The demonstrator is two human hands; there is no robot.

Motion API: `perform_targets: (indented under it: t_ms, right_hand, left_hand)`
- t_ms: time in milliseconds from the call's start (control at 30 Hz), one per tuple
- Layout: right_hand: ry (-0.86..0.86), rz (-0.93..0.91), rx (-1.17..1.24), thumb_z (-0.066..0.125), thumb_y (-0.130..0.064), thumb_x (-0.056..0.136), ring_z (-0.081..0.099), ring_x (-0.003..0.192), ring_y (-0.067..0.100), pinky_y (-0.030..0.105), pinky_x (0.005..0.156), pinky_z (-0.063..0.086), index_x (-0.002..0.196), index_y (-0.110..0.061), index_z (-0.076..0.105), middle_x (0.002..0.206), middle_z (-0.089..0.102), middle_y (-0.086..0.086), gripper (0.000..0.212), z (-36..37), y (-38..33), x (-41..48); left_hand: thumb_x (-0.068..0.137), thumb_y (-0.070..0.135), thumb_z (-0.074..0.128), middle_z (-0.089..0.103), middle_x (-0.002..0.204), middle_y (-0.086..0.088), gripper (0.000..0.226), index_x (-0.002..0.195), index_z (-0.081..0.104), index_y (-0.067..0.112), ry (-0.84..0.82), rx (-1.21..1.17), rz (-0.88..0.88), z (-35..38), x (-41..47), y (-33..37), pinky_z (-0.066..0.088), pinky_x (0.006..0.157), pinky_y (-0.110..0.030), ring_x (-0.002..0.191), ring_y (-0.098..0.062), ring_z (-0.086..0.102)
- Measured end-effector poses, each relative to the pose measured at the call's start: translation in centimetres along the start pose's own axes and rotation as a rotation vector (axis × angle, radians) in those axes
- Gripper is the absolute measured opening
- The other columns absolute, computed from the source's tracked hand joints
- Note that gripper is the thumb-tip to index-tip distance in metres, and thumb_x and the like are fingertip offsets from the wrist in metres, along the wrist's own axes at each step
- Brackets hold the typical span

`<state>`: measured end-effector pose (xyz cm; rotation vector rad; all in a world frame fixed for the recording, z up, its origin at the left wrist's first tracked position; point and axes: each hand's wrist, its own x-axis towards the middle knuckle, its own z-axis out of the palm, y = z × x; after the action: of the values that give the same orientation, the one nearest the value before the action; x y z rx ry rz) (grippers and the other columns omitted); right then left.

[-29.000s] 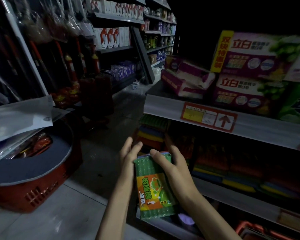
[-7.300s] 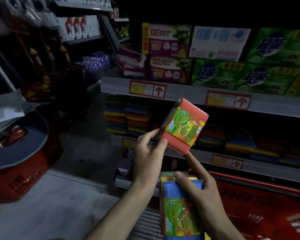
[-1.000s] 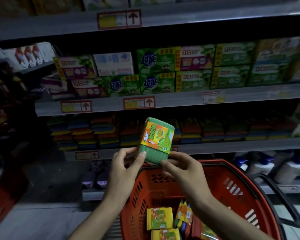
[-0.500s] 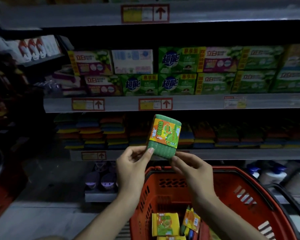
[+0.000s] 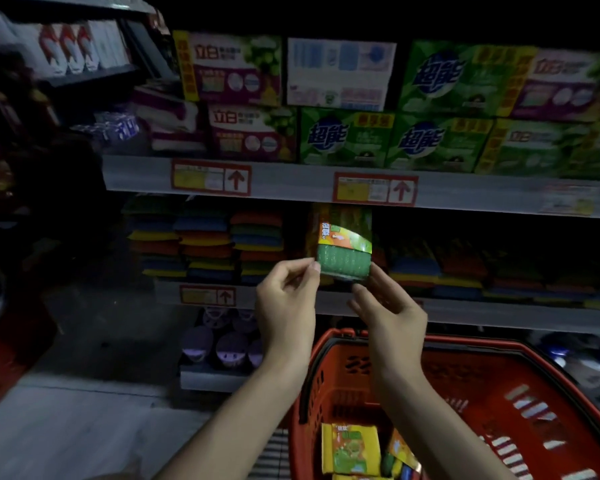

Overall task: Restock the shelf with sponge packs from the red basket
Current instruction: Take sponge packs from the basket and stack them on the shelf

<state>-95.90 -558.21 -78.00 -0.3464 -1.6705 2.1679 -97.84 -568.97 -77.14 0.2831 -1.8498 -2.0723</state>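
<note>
A shop: shelves (image 5: 291, 183) with red price tags (image 5: 211, 178), stacked boxes (image 5: 343, 138) of goods, red basket (image 5: 465, 345) below.

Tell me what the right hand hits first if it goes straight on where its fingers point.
The green sponge pack: the right hand points up at its lower edge, fingertips seemingly touching it. Beyond lies the shelf; depth there is unclear.
</note>
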Motion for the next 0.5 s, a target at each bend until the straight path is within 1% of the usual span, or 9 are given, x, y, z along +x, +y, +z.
perform_targets:
  t_ms: [100,167,233,300,333,433,500]
  right_hand:
    - [-0.035,-0.036,-0.101,0.074,-0.004,0.091,0.071,0.106,0.003,0.026,0.094,0.058,0.136,-0.024,0.065,0.113,0.076,-0.009,0.05,0.9,0.5,0.5]
    - [-0.051,-0.045,-0.146,0.075,-0.006,0.09,0.067,0.11,0.001,0.025,0.095,0.056,0.139,-0.031,0.06,0.12,0.071,-0.013,0.057,1.3,0.9,0.9]
    - [-0.069,-0.039,-0.157,0.074,-0.006,0.091,0.063,0.113,-0.003,0.019,0.091,0.055,0.143,-0.033,0.055,0.121,0.065,-0.02,0.062,1.7,1.2,1.2]
    - [-0.088,-0.031,-0.148,0.073,-0.006,0.092,0.06,0.116,-0.003,0.011,0.083,0.054,0.147,-0.032,0.051,0.119,0.06,-0.026,0.065,2.0,1.3,1.4]
    - [-0.097,-0.028,-0.147,0.073,-0.006,0.092,0.059,0.117,-0.003,0.01,0.08,0.053,0.148,-0.032,0.049,0.119,0.058,-0.028,0.067,2.1,1.3,1.5]
    - [-0.119,-0.026,-0.15,0.073,-0.005,0.091,0.057,0.119,-0.003,0.007,0.079,0.052,0.151,-0.032,0.045,0.125,0.058,-0.024,0.072,2.5,1.5,1.8]
    - [-0.132,-0.031,-0.159,0.073,-0.003,0.091,0.056,0.119,-0.003,0.006,0.078,0.05,0.153,-0.032,0.043,0.127,0.057,-0.024,0.074,2.7,1.6,2.0]
  left_hand:
    - [0.1,0.013,0.062,0.074,0.1,0.016,0.02,0.109,0.076,0.025,-0.026,0.01,-0.006,-0.3,0.7,-0.2,0.048,0.071,-0.003,0.092,0.015,0.065]
    - [0.102,0.01,0.059,0.072,0.106,0.017,0.026,0.116,0.074,0.025,-0.038,0.007,-0.014,-0.3,1.1,-0.4,0.047,0.07,-0.002,0.093,0.02,0.063]
    - [0.101,0.008,0.057,0.069,0.107,0.02,0.03,0.121,0.072,0.024,-0.048,0.002,-0.016,-0.2,1.4,-0.6,0.046,0.07,0.0,0.092,0.024,0.06]
    - [0.1,0.005,0.056,0.066,0.105,0.024,0.034,0.124,0.071,0.024,-0.052,0.007,-0.011,-0.2,1.6,-0.8,0.045,0.068,0.001,0.089,0.027,0.058]
    - [0.1,0.004,0.055,0.065,0.104,0.025,0.036,0.125,0.071,0.024,-0.053,0.01,-0.009,-0.2,1.7,-0.8,0.044,0.067,0.001,0.087,0.027,0.058]
    - [0.099,0.003,0.054,0.063,0.106,0.026,0.039,0.128,0.069,0.026,-0.062,0.013,-0.01,-0.1,2.1,-0.7,0.043,0.066,0.002,0.087,0.029,0.057]
    - [0.099,0.003,0.055,0.063,0.114,0.025,0.042,0.131,0.067,0.027,-0.066,0.013,-0.007,-0.2,2.3,-0.7,0.043,0.072,0.004,0.097,0.025,0.057]
